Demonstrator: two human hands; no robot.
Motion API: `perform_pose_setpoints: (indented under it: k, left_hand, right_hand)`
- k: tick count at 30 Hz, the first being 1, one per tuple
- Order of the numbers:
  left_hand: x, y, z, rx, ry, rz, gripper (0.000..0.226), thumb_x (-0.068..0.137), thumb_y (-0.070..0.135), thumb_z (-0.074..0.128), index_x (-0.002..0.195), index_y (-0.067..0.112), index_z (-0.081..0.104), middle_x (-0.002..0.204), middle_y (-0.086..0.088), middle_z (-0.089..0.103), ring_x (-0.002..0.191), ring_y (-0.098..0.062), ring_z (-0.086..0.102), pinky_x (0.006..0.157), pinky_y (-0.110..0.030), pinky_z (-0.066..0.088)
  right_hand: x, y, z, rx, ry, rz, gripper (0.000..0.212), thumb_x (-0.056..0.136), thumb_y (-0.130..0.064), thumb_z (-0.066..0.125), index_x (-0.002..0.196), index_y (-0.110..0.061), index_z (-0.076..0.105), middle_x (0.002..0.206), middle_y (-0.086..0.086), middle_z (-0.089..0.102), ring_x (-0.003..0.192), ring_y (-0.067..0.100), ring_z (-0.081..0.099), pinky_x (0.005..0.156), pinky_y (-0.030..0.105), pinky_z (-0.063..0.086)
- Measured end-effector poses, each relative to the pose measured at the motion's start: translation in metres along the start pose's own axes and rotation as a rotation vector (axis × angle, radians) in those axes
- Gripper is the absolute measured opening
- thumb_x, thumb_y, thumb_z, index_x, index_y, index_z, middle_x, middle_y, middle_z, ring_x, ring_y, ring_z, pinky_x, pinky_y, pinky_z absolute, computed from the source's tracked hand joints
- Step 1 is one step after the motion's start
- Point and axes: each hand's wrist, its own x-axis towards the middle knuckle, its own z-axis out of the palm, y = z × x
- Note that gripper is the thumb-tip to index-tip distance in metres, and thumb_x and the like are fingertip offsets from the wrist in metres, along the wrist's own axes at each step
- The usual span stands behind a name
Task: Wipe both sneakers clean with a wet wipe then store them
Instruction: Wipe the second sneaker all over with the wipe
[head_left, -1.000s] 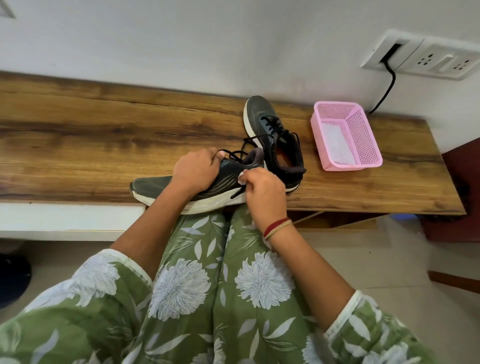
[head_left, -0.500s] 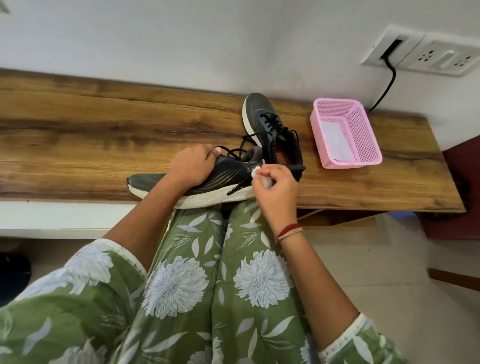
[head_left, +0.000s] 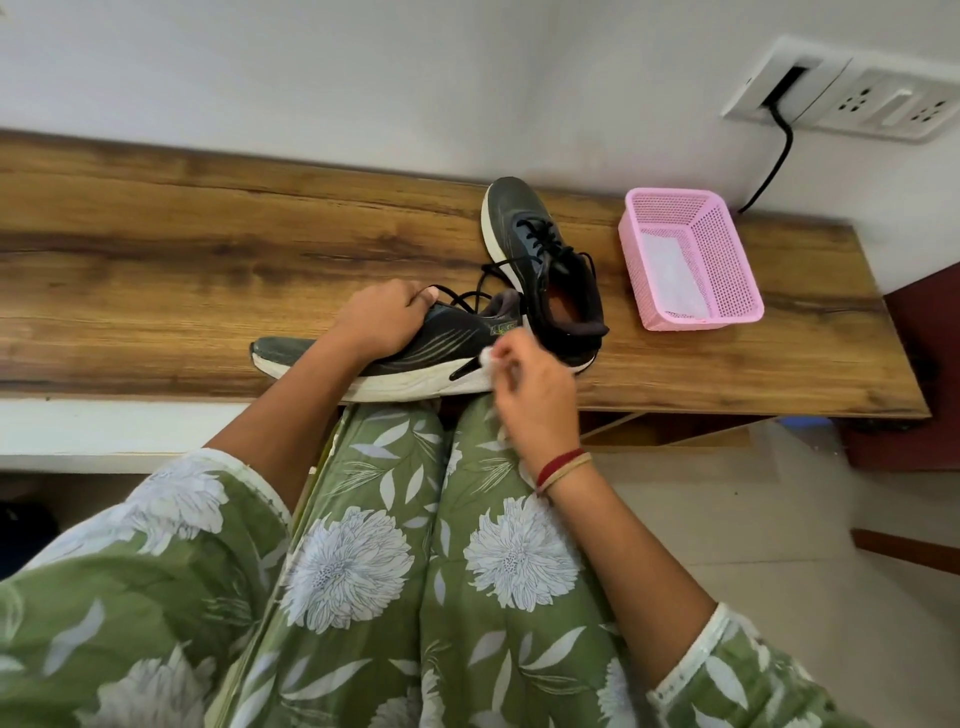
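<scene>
**Now rub the shoe's side clean**

The dark grey sneaker with the white sole (head_left: 452, 345) lies along the front edge of the long brown wooden shelf (head_left: 156, 260), toe to the left. The small white wet wipe (head_left: 487, 357) touches its side near the heel, just above the sole. The right hand (head_left: 537, 387) pinches the wipe between thumb and curled fingers (head_left: 513, 361). The left hand (head_left: 379, 322) grips the top by the black laces.

I think short, firm rubs along the sole line would work best. The left hand should hold tight so the shoe cannot slide off.

The other dark sneaker (head_left: 545, 249) stands just behind. The pink plastic basket (head_left: 670, 193) sits near it.
</scene>
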Motion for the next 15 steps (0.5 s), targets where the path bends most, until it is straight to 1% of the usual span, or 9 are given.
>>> perform_pose_setpoints:
  k: [1,2,6,8,10,11,12,14,15]
  left_hand:
    - [0.000,0.000,0.000,0.002,0.000,-0.001,0.039,0.103,0.036,0.030,0.107,0.013,0.060,0.106,-0.017,0.064,0.097,-0.034,0.057,0.076,-0.035,0.039]
    - [0.000,0.000,0.000,0.004,0.000,-0.005,0.039,0.103,0.036,0.030,0.106,0.013,0.060,0.106,-0.017,0.064,0.097,-0.034,0.057,0.076,-0.036,0.040]
    - [0.000,0.000,-0.001,0.002,0.006,-0.005,0.036,0.103,0.035,0.031,0.099,0.014,0.059,0.105,-0.018,0.064,0.096,-0.034,0.057,0.076,-0.036,0.039]
    - [-0.001,0.000,-0.001,0.004,0.000,-0.003,0.037,0.103,0.036,0.030,0.100,0.014,0.059,0.105,-0.017,0.064,0.095,-0.033,0.057,0.077,-0.036,0.040]
    - [-0.001,0.001,-0.001,0.006,0.001,-0.011,0.039,0.103,0.036,0.029,0.104,0.012,0.060,0.105,-0.016,0.063,0.096,-0.033,0.057,0.079,-0.037,0.041]
    - [-0.001,0.001,-0.001,0.011,0.000,-0.013,0.039,0.103,0.036,0.029,0.105,0.012,0.060,0.105,-0.016,0.063,0.096,-0.033,0.057,0.078,-0.036,0.041]
    - [-0.001,0.001,-0.001,0.013,0.000,-0.012,0.039,0.103,0.036,0.029,0.104,0.012,0.060,0.104,-0.017,0.063,0.096,-0.033,0.057,0.078,-0.036,0.041]
    - [-0.001,0.001,-0.001,0.007,0.002,-0.012,0.038,0.103,0.036,0.030,0.100,0.013,0.060,0.103,-0.016,0.063,0.091,-0.031,0.056,0.076,-0.036,0.040]
    - [-0.001,0.001,-0.001,0.005,0.002,-0.011,0.038,0.103,0.036,0.030,0.099,0.013,0.060,0.101,-0.015,0.063,0.089,-0.030,0.055,0.075,-0.035,0.039]
  right_hand:
    - [0.005,0.005,-0.002,0.040,0.035,0.098,0.012,0.087,-0.007,0.059,0.089,-0.016,0.052,0.075,-0.004,0.057,0.069,0.014,0.056,0.060,0.029,0.047]
    - [0.008,0.005,-0.002,0.051,0.052,0.134,0.013,0.087,-0.007,0.059,0.089,-0.016,0.051,0.075,-0.005,0.056,0.068,0.013,0.056,0.060,0.029,0.047]
    - [-0.007,-0.013,0.007,-0.009,-0.075,-0.122,0.013,0.087,-0.007,0.058,0.088,-0.016,0.048,0.070,-0.001,0.055,0.064,0.016,0.052,0.057,0.034,0.043]
    - [0.000,-0.002,0.003,0.009,-0.044,-0.029,0.015,0.087,-0.007,0.057,0.088,-0.017,0.047,0.072,-0.001,0.055,0.065,0.016,0.053,0.058,0.036,0.046]
    - [0.009,0.007,0.000,0.035,0.032,0.113,0.016,0.088,-0.007,0.056,0.086,-0.018,0.045,0.072,-0.003,0.053,0.065,0.016,0.054,0.056,0.031,0.042]
    - [0.006,0.002,0.001,0.006,0.023,0.088,0.014,0.088,-0.008,0.055,0.086,-0.018,0.045,0.071,-0.004,0.052,0.064,0.015,0.053,0.054,0.027,0.038]
    - [0.001,-0.006,0.003,-0.025,-0.017,0.006,0.013,0.089,-0.008,0.054,0.087,-0.017,0.046,0.070,-0.003,0.052,0.063,0.015,0.051,0.052,0.025,0.035]
    - [-0.012,-0.018,0.009,-0.050,-0.107,-0.174,0.012,0.088,-0.004,0.054,0.087,-0.014,0.047,0.067,-0.001,0.051,0.060,0.016,0.048,0.051,0.027,0.035]
    - [-0.012,-0.016,0.008,-0.048,-0.119,-0.189,0.013,0.087,-0.003,0.054,0.086,-0.014,0.047,0.067,0.000,0.051,0.060,0.016,0.048,0.051,0.029,0.037]
